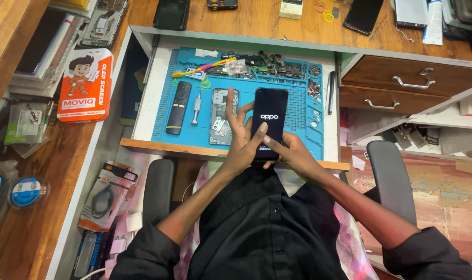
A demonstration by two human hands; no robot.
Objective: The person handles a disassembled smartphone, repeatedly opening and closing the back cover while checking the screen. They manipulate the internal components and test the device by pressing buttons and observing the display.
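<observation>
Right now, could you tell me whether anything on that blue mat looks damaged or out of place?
One thing stands out: an opened phone body lies beside the left hand with its insides exposed. Small loose parts are heaped along the blue mat at its far edge. The lit phone in both hands looks intact.

Both hands point(267, 148) hold a black smartphone point(269, 116) above blue mat point(298, 122).

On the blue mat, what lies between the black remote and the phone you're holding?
In the head view, two things lie between the black remote and the held phone: a small silver tool beside the remote, then an opened phone body, partly behind the left hand.
</observation>
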